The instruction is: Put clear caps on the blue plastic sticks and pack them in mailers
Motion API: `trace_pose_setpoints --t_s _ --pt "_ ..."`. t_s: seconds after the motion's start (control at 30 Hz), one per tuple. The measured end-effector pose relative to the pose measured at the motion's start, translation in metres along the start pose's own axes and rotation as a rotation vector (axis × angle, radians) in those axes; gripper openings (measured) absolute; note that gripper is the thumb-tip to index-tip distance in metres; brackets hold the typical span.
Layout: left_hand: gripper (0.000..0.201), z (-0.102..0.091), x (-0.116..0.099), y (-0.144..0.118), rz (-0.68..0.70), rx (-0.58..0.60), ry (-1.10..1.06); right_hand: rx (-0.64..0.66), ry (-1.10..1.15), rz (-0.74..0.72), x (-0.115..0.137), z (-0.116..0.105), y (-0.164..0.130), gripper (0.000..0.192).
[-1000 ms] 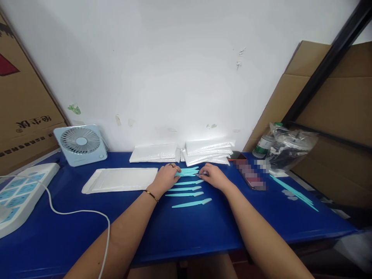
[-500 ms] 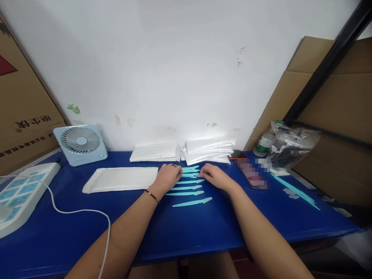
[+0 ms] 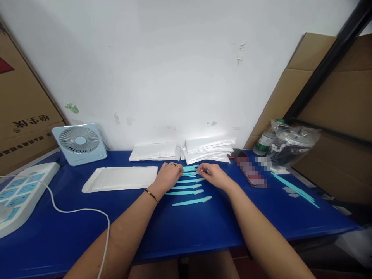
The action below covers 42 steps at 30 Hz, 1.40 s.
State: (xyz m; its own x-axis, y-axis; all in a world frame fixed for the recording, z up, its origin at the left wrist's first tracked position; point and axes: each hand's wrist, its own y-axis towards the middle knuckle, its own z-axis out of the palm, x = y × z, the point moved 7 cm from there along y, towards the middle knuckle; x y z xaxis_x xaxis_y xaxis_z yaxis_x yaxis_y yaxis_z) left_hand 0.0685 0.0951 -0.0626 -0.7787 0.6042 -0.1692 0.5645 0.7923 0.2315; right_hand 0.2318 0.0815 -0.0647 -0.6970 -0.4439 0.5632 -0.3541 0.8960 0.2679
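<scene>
Left hand (image 3: 167,177) and right hand (image 3: 213,175) meeting over the far end of a row of teal plastic blades (image 3: 188,186), fingertips of both closed in a pinch on the small cluster of blades (image 3: 190,169) farthest from the body, one end apiece, presumably to steady the thin pieces from both sides; exact number of blades in that pinch too small to tell; four single blades laid apart below the cluster, roughly parallel and pointing right, nearest one (image 3: 192,200) set slightly askew, spacing apparently meant to keep each piece separate and easy to lift; row resting on the blue table (image 3: 186,232), between the two forearms; white padded envelope (image 3: 120,178) flat just left of the left hand, within reach; two stacks of white packets (image 3: 181,151) against the wall behind the hands; small fan (image 3: 79,143) and power strip (image 3: 20,193) with white cable (image 3: 78,211) at far left, well apart from the row; phone (image 3: 250,172), clear bag (image 3: 290,145) and further teal strips (image 3: 295,190) at right; cardboard (image 3: 328,116) leaning behind
</scene>
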Motion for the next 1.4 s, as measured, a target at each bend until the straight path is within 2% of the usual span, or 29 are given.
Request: trace_pose_setpoints --t_s 0.13,0.27,0.33,0.5,0.63,0.73,0.83,1.0,1.1,1.2,1.3,1.4 --pt "0.013 0.001 -0.003 0.0 0.001 -0.002 -0.113 0.001 0.085 -0.005 0.006 0.004 0.0 0.015" --pt "0.013 0.012 -0.009 -0.003 0.031 0.149 -0.251 0.14 0.147 0.016 0.007 0.01 -0.004 0.016" --pt "0.016 0.013 -0.009 -0.004 0.042 0.178 -0.241 0.154 0.121 0.037 0.0 0.004 -0.005 0.019" --pt "0.018 0.008 0.005 -0.001 -0.021 0.035 -0.063 -0.087 -0.092 0.167 -0.041 -0.034 -0.008 0.02" --pt "0.02 0.011 0.015 0.001 -0.063 -0.024 -0.024 -0.06 -0.206 0.255 -0.063 -0.034 -0.01 0.015" --pt "0.014 0.016 0.018 0.002 -0.076 -0.022 -0.027 -0.052 -0.24 0.261 -0.064 -0.029 -0.01 0.011" --pt "0.012 0.019 0.022 0.003 -0.091 -0.028 -0.047 -0.045 -0.252 0.216 -0.058 -0.022 -0.007 0.014" --pt "0.011 0.019 0.025 0.004 -0.111 -0.043 -0.085 -0.052 -0.236 0.146 -0.051 -0.018 -0.004 0.009" --pt "0.01 0.016 0.024 0.003 -0.114 -0.041 -0.103 -0.084 -0.12 0.147 -0.047 -0.02 -0.004 0.018" --pt "0.011 0.009 0.022 0.002 -0.115 -0.044 -0.131 -0.066 0.162 0.16 -0.042 -0.016 -0.004 0.025" --pt "0.011 0.001 0.021 0.0 -0.11 -0.059 -0.174 -0.096 0.381 0.179 -0.04 -0.016 -0.003 0.029" --pt "0.011 -0.003 0.02 -0.001 -0.11 -0.065 -0.209 -0.144 0.497 0.177 -0.04 -0.018 -0.002 0.029"
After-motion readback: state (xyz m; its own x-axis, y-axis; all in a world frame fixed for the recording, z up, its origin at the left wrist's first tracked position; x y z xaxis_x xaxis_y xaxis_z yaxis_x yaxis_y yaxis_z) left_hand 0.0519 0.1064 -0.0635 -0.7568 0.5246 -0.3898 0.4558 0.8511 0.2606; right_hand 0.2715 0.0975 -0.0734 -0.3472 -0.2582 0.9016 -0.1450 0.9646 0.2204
